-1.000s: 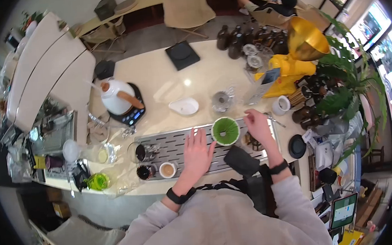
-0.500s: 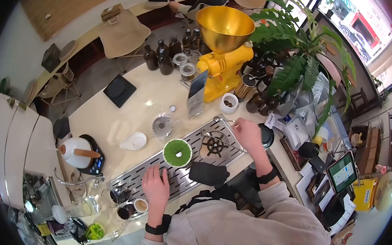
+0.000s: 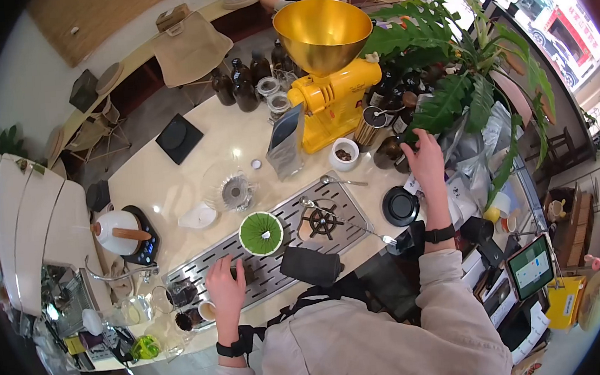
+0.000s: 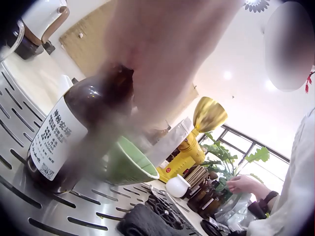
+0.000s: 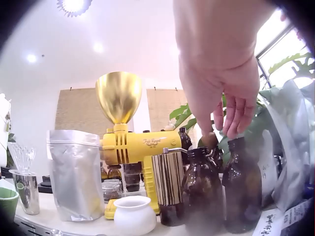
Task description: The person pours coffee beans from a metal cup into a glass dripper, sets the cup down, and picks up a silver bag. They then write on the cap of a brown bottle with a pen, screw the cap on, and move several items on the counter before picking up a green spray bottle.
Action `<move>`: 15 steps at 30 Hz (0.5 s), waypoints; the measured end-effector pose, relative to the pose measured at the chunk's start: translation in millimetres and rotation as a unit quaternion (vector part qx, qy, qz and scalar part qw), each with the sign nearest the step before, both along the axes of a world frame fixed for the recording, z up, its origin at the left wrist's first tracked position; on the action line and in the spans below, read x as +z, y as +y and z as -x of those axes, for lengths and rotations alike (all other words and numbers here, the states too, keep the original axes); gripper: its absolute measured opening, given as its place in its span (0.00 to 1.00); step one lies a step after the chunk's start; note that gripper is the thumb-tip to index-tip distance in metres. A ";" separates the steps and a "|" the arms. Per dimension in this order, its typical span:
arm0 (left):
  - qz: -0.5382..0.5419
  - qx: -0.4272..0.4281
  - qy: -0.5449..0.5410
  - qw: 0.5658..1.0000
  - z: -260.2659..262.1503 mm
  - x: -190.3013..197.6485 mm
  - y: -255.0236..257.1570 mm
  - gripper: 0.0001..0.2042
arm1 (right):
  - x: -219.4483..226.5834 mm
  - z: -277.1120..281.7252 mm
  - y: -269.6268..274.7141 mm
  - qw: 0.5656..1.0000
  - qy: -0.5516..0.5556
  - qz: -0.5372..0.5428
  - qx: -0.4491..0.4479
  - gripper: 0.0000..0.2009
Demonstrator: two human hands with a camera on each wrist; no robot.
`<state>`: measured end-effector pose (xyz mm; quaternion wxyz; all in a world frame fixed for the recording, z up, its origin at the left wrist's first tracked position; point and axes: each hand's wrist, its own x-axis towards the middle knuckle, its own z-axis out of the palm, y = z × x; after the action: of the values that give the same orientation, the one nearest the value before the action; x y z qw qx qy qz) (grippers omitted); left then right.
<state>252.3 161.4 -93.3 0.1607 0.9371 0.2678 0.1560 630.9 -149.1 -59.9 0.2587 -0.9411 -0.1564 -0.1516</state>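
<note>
My left hand (image 3: pixel 224 285) is curled round the upper part of a brown glass bottle (image 4: pixel 51 142) with a white label, which stands on the slotted metal drip tray (image 3: pixel 358 211). Right beside it sits a green ribbed dripper (image 3: pixel 261 233). Out at the back right, my right hand (image 3: pixel 426 163) reaches down with its fingers extended over a group of brown bottles. In the right wrist view its fingertips hang right at the mouth of one brown bottle (image 5: pixel 242 182). A second bottle (image 5: pixel 202 196) and a striped hand grinder (image 5: pixel 168 179) stand to its left.
A yellow coffee grinder (image 3: pixel 339 103) stands behind a silver pouch (image 3: pixel 286 146) and a small white pot (image 3: pixel 344 154). Black cloth (image 3: pixel 310 265) lies over the tray's front edge. A kettle (image 3: pixel 117 232) is at the left, a black lid (image 3: pixel 400 206) at the right.
The view has turned rightward. My right hand has moved from the tray's right end to the brown bottles at the back right. My left hand, earlier spread over the tray, now grips a bottle.
</note>
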 end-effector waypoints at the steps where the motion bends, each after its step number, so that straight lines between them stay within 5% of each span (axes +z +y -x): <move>1: -0.002 0.005 -0.001 1.000 0.0 -1.0 0.4 0.10 | 6.9 0.3 10.0 0.999 0.021 0.035 0.006 0.19; 4: -0.004 0.011 -0.009 1.000 -0.6 2.0 -1.2 0.10 | -16.7 -19.8 15.7 0.992 0.046 0.107 0.043 0.20; 8: 0.007 0.023 -0.011 1.000 2.8 -2.4 -0.6 0.11 | -15.5 -25.0 3.5 0.991 0.066 0.043 0.108 0.17; 15: -0.043 0.018 -0.091 0.995 5.6 21.6 -10.1 0.17 | 108.7 32.2 -18.3 0.970 0.128 -0.004 0.208 0.16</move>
<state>246.7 151.3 -71.7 0.1413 0.9202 0.2618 0.2546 598.7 -167.3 48.7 0.3061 -0.8984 -0.3137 0.0268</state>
